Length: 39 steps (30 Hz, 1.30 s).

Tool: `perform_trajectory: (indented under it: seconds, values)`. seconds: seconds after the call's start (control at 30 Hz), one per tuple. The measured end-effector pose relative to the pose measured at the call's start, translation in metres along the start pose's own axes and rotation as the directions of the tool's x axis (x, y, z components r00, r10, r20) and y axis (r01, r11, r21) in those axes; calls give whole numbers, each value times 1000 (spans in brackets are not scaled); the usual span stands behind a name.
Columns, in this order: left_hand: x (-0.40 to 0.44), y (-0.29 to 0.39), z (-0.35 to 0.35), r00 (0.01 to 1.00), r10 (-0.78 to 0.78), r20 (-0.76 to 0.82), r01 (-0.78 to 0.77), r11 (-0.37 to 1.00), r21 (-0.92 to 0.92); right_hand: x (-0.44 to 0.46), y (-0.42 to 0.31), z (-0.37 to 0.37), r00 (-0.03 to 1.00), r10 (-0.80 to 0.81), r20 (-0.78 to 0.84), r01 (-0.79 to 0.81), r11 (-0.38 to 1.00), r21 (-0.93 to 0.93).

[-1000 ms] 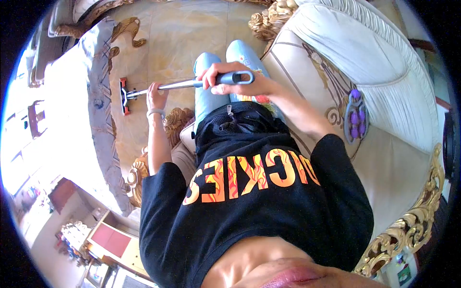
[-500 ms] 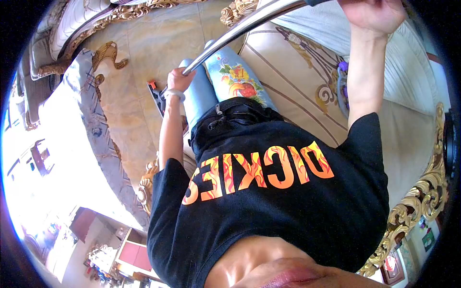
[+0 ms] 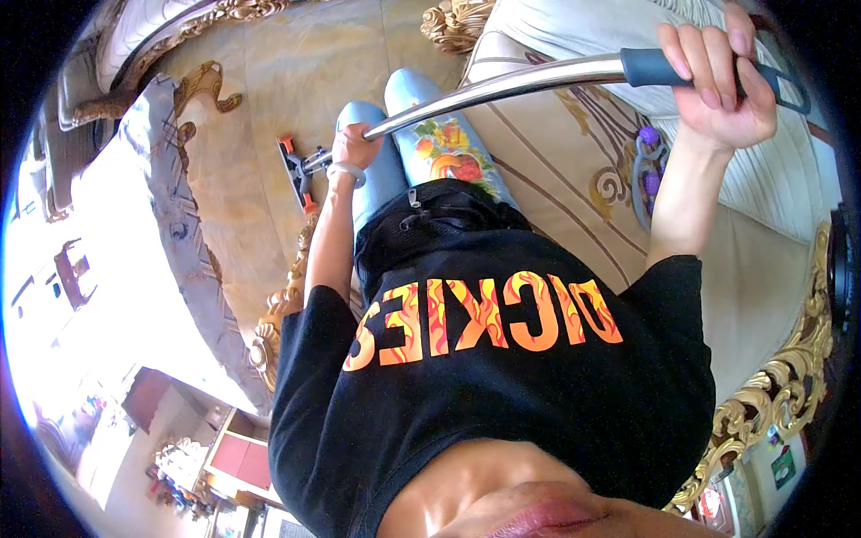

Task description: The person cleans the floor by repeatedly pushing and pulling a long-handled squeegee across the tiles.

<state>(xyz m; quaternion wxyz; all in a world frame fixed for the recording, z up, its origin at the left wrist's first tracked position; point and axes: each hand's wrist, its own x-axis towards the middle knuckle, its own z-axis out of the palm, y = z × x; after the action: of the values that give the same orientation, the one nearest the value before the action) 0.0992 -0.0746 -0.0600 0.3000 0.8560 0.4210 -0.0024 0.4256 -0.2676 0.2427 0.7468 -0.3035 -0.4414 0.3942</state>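
A flat mop with a shiny metal pole (image 3: 502, 88) reaches across my lap. My left hand (image 3: 356, 148), with a pale bangle at the wrist, is closed around the lower pole. Beyond it is the narrow dark mop head (image 3: 294, 175) with orange ends, over the floor. At the upper right my right hand (image 3: 725, 90) wraps its fingers round the dark blue-grey grip (image 3: 653, 67). The looped end of the handle (image 3: 791, 90) sticks out past that hand.
I sit on a beige patterned sofa (image 3: 556, 152) with carved gold trim (image 3: 780, 386). A grey-and-purple object (image 3: 647, 175) lies on the seat by my right arm. A cloth-draped piece of furniture (image 3: 179, 224) stands left, on marbled floor (image 3: 296, 72). Another sofa (image 3: 134, 49) is at the upper left.
My right hand and the mop's grip have come down into fuller view, levelling the pole. The mop head now shows more clearly beyond my left hand, which has shifted slightly right.
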Motion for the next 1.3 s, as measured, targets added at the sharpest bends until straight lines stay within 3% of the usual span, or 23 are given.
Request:
perform_trajectory:
  seconds: [0.03, 0.17, 0.23, 0.33, 0.37, 0.4, 0.43, 0.53, 0.57, 0.6, 0.63, 0.67, 0.73, 0.77, 0.8, 0.87, 0.93, 0.97, 1.1, 1.2, 1.3]
  values:
    - [-1, 3, -2, 1000, -4, 9, 4, 1000, 4, 1, 1, -16, 987, 89, 136, -106, 987, 119]
    - [2, 9, -9, 1000, -15, 15, 15, 999, 32, 0, -6, -17, 995, 82, 49, -87, 991, 99]
    - [7, 17, -10, 1000, -19, 9, 19, 999, 28, 4, -16, -11, 995, 76, 62, -78, 997, 26]
    - [23, 34, -11, 997, 58, -56, -59, 998, -27, 7, -41, -16, 979, -94, -182, 40, 959, -282]
    - [36, 38, -5, 999, -42, -19, 41, 999, -28, 14, -49, -18, 988, -94, -120, 51, 947, -319]
    - [44, 52, -11, 1000, -16, -17, 15, 999, -33, 23, -57, -15, 994, -93, -57, 67, 933, -353]
    - [55, 64, -14, 997, 44, -67, -46, 999, -24, 43, -67, -5, 983, 5, 181, 48, 957, -287]
    - [82, 110, -25, 1000, 2, -26, -3, 999, -40, 59, -96, 9, 971, 41, 236, 20, 968, -249]
    - [90, 121, -24, 998, 13, -55, -16, 998, -53, 55, -98, 15, 992, -35, 125, 63, 973, -224]
    - [102, 127, -20, 991, 119, -56, -120, 993, -16, 53, -101, 19, 994, -108, 10, 107, 973, -203]
    - [106, 134, -13, 988, 128, -81, -129, 992, -6, 52, -109, 19, 997, -70, -23, 65, 983, -171]
    - [106, 147, -14, 985, 138, -106, -138, 990, 6, 47, -116, 14, 993, -114, -9, 108, 966, -233]
    - [114, 166, -12, 987, 157, 18, -155, 986, -56, 34, -131, 4, 980, -199, 22, 194, 916, -350]
    - [114, 174, -3, 971, 234, -51, -235, 972, 0, 26, -141, 1, 972, -237, -9, 216, 902, -374]
    - [117, 186, 1, 974, 222, 38, -220, 975, -41, 17, -153, 0, 961, -273, -40, 235, 886, -399]
    - [113, 206, 12, 954, 287, 87, -282, 957, -67, 13, -160, 13, 960, -280, -26, 252, 898, -361]
    - [95, 227, 0, 935, 338, 111, -334, 941, -51, 4, -169, 22, 944, -307, -123, 235, 884, -404]
    - [103, 227, 21, 920, 389, 53, -385, 920, -77, 0, -175, 18, 924, -343, -171, 243, 870, -430]
    - [105, 218, 21, 914, 392, 103, -377, 916, -137, -27, -215, -41, 791, -499, -353, 270, 803, -531]
    - [103, 211, 27, 908, 393, 144, -385, 919, -85, -43, -205, -45, 836, -453, -309, 304, 852, -427]
    - [106, 183, 20, 903, 420, 88, -422, 907, 0, -42, -172, -37, 867, -398, -299, 286, 890, -356]
